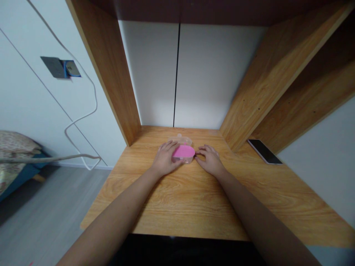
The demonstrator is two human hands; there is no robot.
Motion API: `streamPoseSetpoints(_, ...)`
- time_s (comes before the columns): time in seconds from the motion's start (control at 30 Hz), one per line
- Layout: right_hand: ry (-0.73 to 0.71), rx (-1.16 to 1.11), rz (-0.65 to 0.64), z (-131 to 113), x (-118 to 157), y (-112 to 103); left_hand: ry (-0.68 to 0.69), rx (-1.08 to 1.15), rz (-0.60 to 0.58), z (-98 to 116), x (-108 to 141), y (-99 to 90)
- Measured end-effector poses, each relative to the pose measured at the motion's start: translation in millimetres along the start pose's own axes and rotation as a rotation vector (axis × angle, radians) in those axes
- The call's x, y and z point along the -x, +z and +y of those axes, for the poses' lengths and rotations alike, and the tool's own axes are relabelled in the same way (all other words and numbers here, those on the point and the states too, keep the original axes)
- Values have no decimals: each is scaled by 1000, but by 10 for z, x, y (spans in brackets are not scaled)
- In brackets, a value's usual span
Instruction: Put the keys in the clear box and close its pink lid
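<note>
A small oval clear plastic box [188, 160] with a pink top surface [184, 151] rests on the wooden desk. Behind it lies its clear lid [181, 140], tilted back; whether it is hinged on, I cannot tell. My left hand [165, 157] is wrapped round the left end of the box, fingers over the far side and thumb along the near side. My right hand [210, 159] has its bent fingers and thumb against the right end of the box. The fingers partly cover both ends.
A dark-screened phone [264, 152] lies at the right on the desk [183, 207]. Wooden side panels [111, 66] stand left and right, with a dark shelf [180, 13] above. A white cable [94, 92] hangs by an opened wall socket [61, 68] at the left.
</note>
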State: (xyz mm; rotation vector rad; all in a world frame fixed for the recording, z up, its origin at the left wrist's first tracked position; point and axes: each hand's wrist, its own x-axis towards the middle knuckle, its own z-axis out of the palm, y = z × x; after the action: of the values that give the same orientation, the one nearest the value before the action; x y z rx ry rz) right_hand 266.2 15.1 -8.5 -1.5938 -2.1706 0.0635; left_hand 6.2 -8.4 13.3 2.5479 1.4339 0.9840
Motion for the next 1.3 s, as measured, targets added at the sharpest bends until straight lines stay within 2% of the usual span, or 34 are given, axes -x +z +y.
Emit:
streamPoseSetpoints(0.8, 5, -34, -10, 7, 0, 25, 9, 1, -13, 10, 0, -18)
streamPoseSetpoints(1.07, -30, -48, 33, 66, -2, 70, 7, 0, 1, 5, 2, 1)
streamPoseSetpoints(1.3, -57, -108, 151, 45, -11, 33, 5, 4, 2, 1, 2, 3)
